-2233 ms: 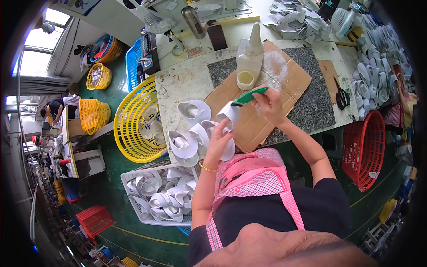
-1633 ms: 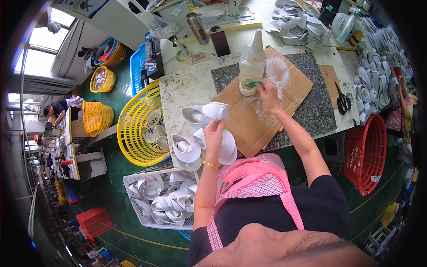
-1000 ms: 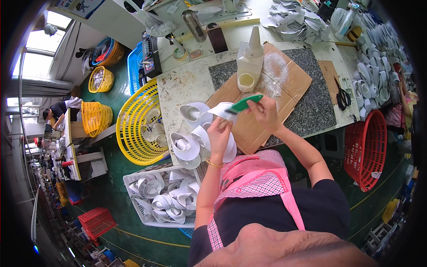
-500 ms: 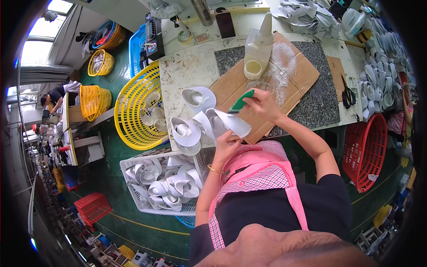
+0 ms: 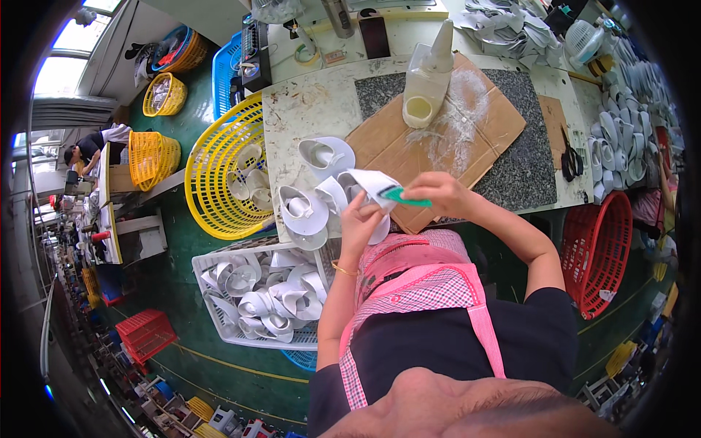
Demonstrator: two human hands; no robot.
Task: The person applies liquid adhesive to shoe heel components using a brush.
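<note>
Between thumb and fingers, my right hand (image 5: 444,194) grips a flat green tool (image 5: 406,198) with a dark edge; its exact kind I cannot make out. The tool's tip meets the raised end of a white curved piece (image 5: 369,181), which resembles a shoe upper. My left hand (image 5: 361,219) is closed on the near side of this piece. More white curved pieces (image 5: 326,155) lie on the table beside it, one of them (image 5: 299,208) close to my left hand. A translucent bottle with a cone spout (image 5: 427,84) lies on a cardboard sheet (image 5: 387,135).
A yellow basket (image 5: 208,190) and a white crate (image 5: 219,332) of white pieces sit left of the table (image 5: 292,109). Black scissors (image 5: 572,157) lie at the right. A red basket (image 5: 599,255) stands beyond the table's right edge, below piled white pieces (image 5: 621,146).
My right hand has moved down toward me, bringing the green tool from above the white piece onto its end. My left hand has risen slightly, and the piece has tilted.
</note>
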